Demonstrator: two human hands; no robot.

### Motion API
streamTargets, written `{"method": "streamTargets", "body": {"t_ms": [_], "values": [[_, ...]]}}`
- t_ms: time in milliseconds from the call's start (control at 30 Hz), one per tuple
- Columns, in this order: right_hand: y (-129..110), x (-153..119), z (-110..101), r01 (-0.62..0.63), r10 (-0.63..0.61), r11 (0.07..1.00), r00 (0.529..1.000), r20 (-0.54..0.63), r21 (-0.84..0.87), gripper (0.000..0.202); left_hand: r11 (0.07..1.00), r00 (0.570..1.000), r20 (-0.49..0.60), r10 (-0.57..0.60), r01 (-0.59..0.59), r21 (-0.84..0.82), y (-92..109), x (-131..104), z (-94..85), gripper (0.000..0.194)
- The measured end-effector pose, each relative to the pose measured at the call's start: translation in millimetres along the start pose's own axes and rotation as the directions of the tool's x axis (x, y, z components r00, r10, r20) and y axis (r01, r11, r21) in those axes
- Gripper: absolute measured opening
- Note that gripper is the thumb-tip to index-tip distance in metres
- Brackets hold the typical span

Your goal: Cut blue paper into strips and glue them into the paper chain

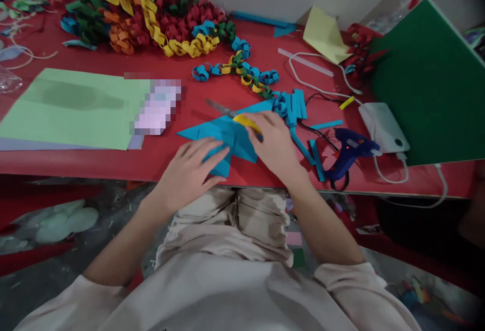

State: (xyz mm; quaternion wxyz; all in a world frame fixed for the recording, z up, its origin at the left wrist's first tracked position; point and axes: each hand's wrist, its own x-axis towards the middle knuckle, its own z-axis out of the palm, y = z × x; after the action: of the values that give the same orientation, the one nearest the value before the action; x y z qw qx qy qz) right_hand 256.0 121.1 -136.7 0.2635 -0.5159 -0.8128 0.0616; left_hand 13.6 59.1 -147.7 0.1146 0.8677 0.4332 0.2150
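My right hand point(278, 146) is closed around the yellow handle of a utility knife point(242, 120), whose blade points to the far left. Under both hands lies blue paper point(212, 130), with pointed corners and cut edges. My left hand point(189, 169) is over the near left part of that paper, fingers stretched out and apart, holding nothing; whether the fingertips touch the sheet I cannot tell. Just beyond my right hand is a bunch of cut blue strips point(294, 106), and a few loose strips point(317, 160) lie to its right.
A blue glue gun point(350, 151) with a small red light rests at the right beside a white power bank point(386, 126) and cables. A green board point(428, 88) stands behind. Colourful paper chains point(178, 22) fill the back. Light green sheets point(76, 108) lie left.
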Motion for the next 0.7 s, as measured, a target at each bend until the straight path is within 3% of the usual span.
{"method": "streamTargets", "body": {"t_ms": [67,167,267,367,433,567,700], "values": [[1,-13,-14,-0.029,0.036,0.998,0.990,-0.138,0.051,0.032,0.991,0.992,0.056,0.110,-0.106,-0.081,2,-20,-0.4,0.042],[3,-40,-44,-0.045,0.061,0.996,0.969,-0.240,0.075,0.031,0.979,0.987,-0.002,0.160,-0.159,-0.128,2,-45,-4.9,0.040],[7,-69,-70,-0.008,0.025,0.997,0.970,-0.244,0.070,0.034,0.994,0.988,-0.141,0.068,-0.079,-0.075,0,-53,-11.1,0.038],[12,-93,-84,0.053,-0.043,0.996,0.989,-0.139,0.069,0.040,0.996,0.943,-0.327,-0.065,0.041,-0.082,1,-45,-14.9,0.026],[14,-102,-85,0.091,-0.089,0.995,0.995,-0.046,0.046,0.041,0.994,0.921,-0.378,-0.094,0.066,-0.086,3,-37,-15.5,0.021],[13,-102,-73,0.147,-0.147,0.989,0.987,0.063,0.015,0.037,0.996,0.922,-0.380,-0.070,0.044,-0.077,4,-28,-14.9,0.020],[9,-92,-56,0.200,-0.199,0.980,0.977,0.078,-0.002,0.032,0.978,0.962,-0.266,0.061,-0.111,-0.177,-4,-28,-20.6,0.022]]}}
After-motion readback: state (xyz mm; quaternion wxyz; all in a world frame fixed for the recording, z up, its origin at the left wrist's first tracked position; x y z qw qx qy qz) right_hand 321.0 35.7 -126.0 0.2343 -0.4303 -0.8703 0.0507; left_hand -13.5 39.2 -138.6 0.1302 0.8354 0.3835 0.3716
